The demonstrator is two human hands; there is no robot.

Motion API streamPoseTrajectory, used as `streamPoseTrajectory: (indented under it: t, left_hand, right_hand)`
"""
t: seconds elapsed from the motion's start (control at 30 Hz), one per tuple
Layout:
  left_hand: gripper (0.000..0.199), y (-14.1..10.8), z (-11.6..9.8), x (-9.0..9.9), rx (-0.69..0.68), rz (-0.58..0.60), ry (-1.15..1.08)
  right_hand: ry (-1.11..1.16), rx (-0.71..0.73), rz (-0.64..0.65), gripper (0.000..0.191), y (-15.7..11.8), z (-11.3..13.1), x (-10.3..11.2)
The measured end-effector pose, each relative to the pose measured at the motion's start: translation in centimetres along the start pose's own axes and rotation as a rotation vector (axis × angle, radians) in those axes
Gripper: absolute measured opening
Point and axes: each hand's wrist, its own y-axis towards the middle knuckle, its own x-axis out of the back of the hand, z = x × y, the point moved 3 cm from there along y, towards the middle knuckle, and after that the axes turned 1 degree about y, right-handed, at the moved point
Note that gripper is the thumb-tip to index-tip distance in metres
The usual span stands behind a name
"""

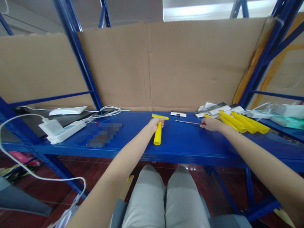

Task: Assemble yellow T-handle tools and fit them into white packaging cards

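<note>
"What's the left hand (pixel 156 123) doing?"
"Clasping a yellow scraper (pixel 157 138) — its handle pointing to the near edge of the blue desk (pixel 185 139)."
"And the right hand (pixel 212 124)?"
"At a screwdriver (pixel 188 122), fingers touching its right end; I can't tell whether they're closed around it. The thin metal shaft points left, toward the scraper."
"Nearby?"
"More yellow handles (pixel 245 123) just right of that hand — and a small packet (pixel 178 114) farther back, between both hands."
</note>
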Motion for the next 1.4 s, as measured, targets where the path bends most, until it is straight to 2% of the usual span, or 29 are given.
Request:
streamPoseTrajectory:
  t: [0.13, 0.23, 0.3, 0.4, 0.47, 0.57, 0.73, 0.9, 1.03, 1.4]
  left_hand:
    - [0.019, 0.2, 0.0, 0.3, -0.011, -0.017, 0.014]
    - [0.021, 0.4, 0.0, 0.4, -0.016, -0.023, 0.027]
    - [0.021, 0.4, 0.0, 0.5, -0.018, -0.028, 0.035]
    - [0.020, 0.5, 0.0, 0.5, -0.016, -0.037, 0.046]
    - [0.020, 0.4, 0.0, 0.5, -0.012, -0.042, 0.051]
    - [0.019, 0.2, -0.1, 0.5, -0.001, -0.044, 0.055]
    - [0.016, 0.1, 0.0, 0.6, -0.006, -0.072, 0.054]
    - [0.017, 0.0, 0.0, 0.4, -0.015, -0.078, 0.076]
    - [0.015, -0.1, 0.0, 0.3, -0.018, -0.076, 0.091]
    - [0.014, 0.1, 0.1, 0.2, -0.019, -0.091, 0.093]
  right_hand:
    - [-0.014, -0.015, -0.009, 0.022, 0.4, -0.2, -0.2]
    - [0.025, -0.088, -0.028, 0.025, 0.7, -0.1, 0.4]
    - [0.056, -0.139, -0.099, 0.028, 0.7, 0.3, 1.0]
    - [0.075, -0.162, -0.274, 0.032, 0.5, 1.1, 1.9]
    - [0.072, -0.125, -0.374, 0.033, 0.2, 1.8, 2.1]
    - [0.024, 0.009, -0.494, 0.034, -0.5, 2.5, 2.0]
    - [-0.114, 0.205, -0.616, 0.033, -1.5, 3.1, 1.8]
    - [-0.190, 0.287, -0.658, 0.030, -2.0, 3.8, 2.0]
    - [-0.205, 0.327, -0.643, 0.028, -2.2, 4.3, 2.2]
    - [-0.200, 0.340, -0.629, 0.027, -2.2, 4.5, 2.1]
